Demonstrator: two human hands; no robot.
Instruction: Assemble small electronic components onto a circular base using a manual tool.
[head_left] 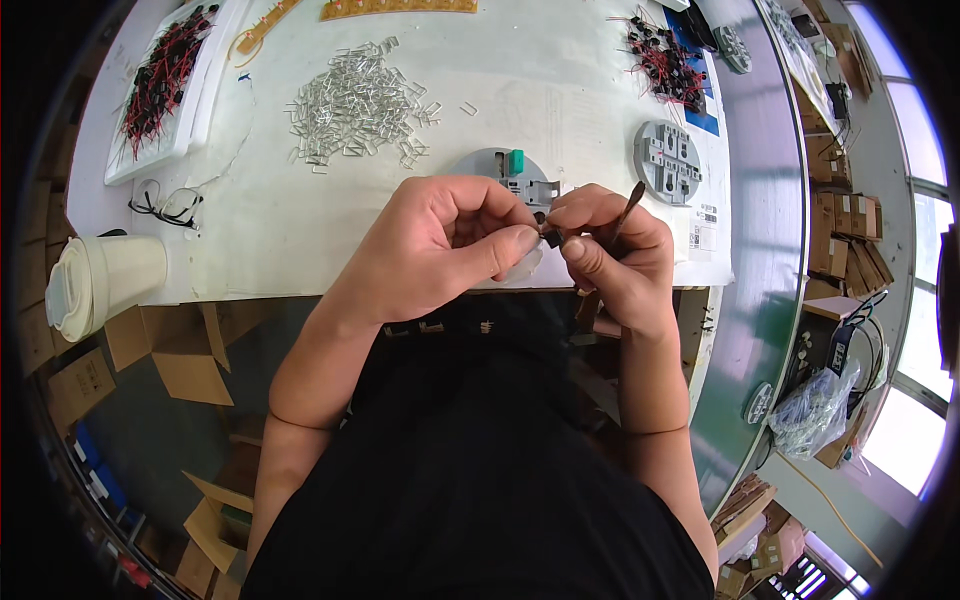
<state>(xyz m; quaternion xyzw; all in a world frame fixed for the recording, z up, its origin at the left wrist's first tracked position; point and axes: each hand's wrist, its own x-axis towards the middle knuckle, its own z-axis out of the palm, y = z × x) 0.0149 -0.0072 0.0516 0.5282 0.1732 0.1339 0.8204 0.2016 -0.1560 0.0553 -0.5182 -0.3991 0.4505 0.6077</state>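
Two hands, the left hand (440, 245) and the right hand (630, 255), are pinching one small black part (553, 239) above the near edge of the desk (260, 240). The right hand carries also a thin dark tool (629, 207). Beyond them lies a grey round base (483, 163).

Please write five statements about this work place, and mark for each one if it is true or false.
1. The left hand and the right hand meet at a small black part. True.
2. The U-shaped metal pieces are stacked in a box. False: they lie in a loose heap on the table.
3. The right hand also holds a slim dark tool. True.
4. The eyeglasses lie to the right of both hands. False: they lie to the left, near the pale container.
5. The block on the round grey part beyond the hands is red. False: it is green.
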